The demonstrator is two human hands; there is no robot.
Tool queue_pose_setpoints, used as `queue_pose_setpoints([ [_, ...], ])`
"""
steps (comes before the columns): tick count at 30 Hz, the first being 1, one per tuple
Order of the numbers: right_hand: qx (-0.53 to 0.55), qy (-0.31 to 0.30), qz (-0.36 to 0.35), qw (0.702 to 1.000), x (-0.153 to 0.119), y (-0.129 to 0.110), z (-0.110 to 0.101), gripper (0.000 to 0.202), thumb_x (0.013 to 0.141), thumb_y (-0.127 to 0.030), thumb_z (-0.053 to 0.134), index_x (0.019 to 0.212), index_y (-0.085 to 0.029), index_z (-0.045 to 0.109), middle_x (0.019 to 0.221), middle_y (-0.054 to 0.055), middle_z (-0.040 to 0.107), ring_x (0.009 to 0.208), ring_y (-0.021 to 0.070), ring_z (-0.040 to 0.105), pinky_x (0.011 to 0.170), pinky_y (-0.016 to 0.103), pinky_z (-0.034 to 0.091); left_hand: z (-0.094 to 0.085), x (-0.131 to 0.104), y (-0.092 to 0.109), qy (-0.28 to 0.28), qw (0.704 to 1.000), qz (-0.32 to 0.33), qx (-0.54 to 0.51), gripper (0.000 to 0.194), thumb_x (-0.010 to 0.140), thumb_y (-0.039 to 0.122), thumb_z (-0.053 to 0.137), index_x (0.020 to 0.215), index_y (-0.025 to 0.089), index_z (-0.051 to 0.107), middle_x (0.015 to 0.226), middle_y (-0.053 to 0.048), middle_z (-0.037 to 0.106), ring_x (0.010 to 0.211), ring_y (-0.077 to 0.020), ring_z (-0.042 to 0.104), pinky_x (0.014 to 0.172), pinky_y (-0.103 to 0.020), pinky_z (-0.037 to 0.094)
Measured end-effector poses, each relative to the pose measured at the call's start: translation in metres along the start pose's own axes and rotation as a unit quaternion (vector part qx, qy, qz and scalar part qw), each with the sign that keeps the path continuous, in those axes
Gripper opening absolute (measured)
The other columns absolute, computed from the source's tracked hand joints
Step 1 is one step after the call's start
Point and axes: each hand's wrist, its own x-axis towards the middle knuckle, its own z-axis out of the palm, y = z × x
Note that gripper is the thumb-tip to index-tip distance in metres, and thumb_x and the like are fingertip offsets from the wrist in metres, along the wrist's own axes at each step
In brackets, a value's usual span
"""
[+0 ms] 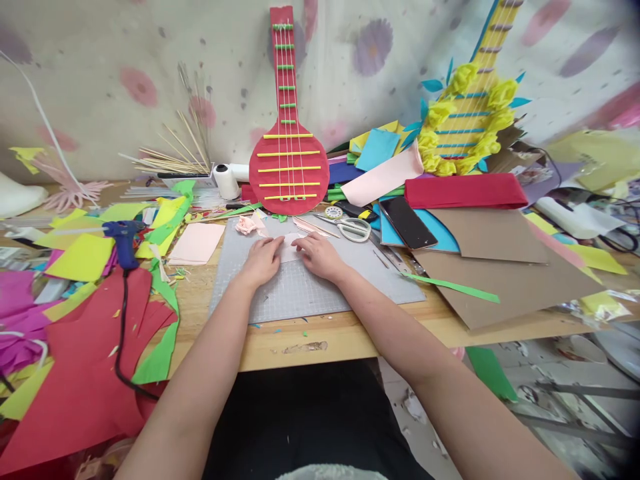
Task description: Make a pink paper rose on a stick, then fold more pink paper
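Note:
A small pale pink piece of paper (289, 251) lies on the grey gridded cutting mat (300, 293) in front of me. At its left edge, my left hand (263, 261) has its fingers curled and together on the paper. My right hand (319, 256) grips the paper's right side, with fingers bent. My fingers partly hide the paper. Just behind my left hand sit a crumpled pink paper flower (246, 224) and pink scraps. Scissors with pale handles (355, 229) lie beyond my right hand.
A red paper-covered lute (289, 170) leans against the wall behind the mat. A blue glue gun (125, 241) stands left, near pink sheets (197, 243). To the right are a phone (409, 222), brown cardboard (515, 280) and a yellow flowered instrument (467, 123).

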Motion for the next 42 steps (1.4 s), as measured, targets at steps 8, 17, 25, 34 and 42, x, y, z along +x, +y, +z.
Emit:
queue_pose_setpoints([
  [8,-0.028,0.038,0.028,0.998,0.000,-0.003,0.000,0.027,0.077,-0.019,0.054,0.104,-0.020,0.058,0.098,0.006,0.063,0.098,0.0220,0.046,0.089,0.038,0.034,-0.017,-0.002,0.014,0.060,0.992,-0.106,0.045,0.044,0.076,0.011,0.040,0.116,0.016,0.058,0.099,-0.007,0.067,0.100,-0.0242,0.052,0.090,-0.038,0.041],
  [17,0.017,-0.006,-0.085,0.996,0.002,-0.022,0.008,0.031,0.081,-0.027,0.053,0.112,-0.020,0.053,0.110,0.008,0.059,0.100,0.0205,0.048,0.090,0.037,0.034,-0.009,-0.001,-0.004,0.011,0.998,-0.012,-0.062,0.052,0.073,0.010,0.042,0.123,0.019,0.054,0.107,-0.006,0.062,0.103,-0.0173,0.052,0.095,-0.031,0.039],
  [25,0.062,0.011,0.011,0.998,0.002,-0.004,0.009,0.034,0.073,-0.035,0.065,0.102,-0.018,0.057,0.098,0.005,0.062,0.094,0.0183,0.049,0.086,0.032,0.037,0.002,0.000,0.001,0.040,0.997,-0.033,-0.051,0.048,0.077,0.015,0.045,0.124,0.020,0.052,0.107,-0.004,0.065,0.099,-0.0204,0.051,0.093,-0.036,0.038],
  [34,-0.014,0.003,0.019,1.000,0.009,-0.004,0.015,0.026,0.082,-0.008,0.044,0.099,-0.019,0.060,0.095,0.006,0.060,0.094,0.0186,0.046,0.086,0.033,0.037,0.000,0.000,0.004,0.046,0.995,-0.049,-0.074,0.048,0.072,0.015,0.053,0.120,0.022,0.054,0.105,-0.002,0.066,0.101,-0.0207,0.051,0.094,-0.037,0.034],
  [42,0.045,-0.013,-0.025,0.999,0.010,-0.008,0.013,0.010,0.080,-0.022,0.057,0.086,-0.020,0.065,0.092,0.005,0.060,0.092,0.0168,0.046,0.085,0.031,0.037,-0.007,-0.001,0.006,0.044,0.995,-0.090,-0.001,0.018,0.073,0.026,0.055,0.088,0.023,0.064,0.098,-0.005,0.062,0.102,-0.0240,0.049,0.090,-0.040,0.034],
])
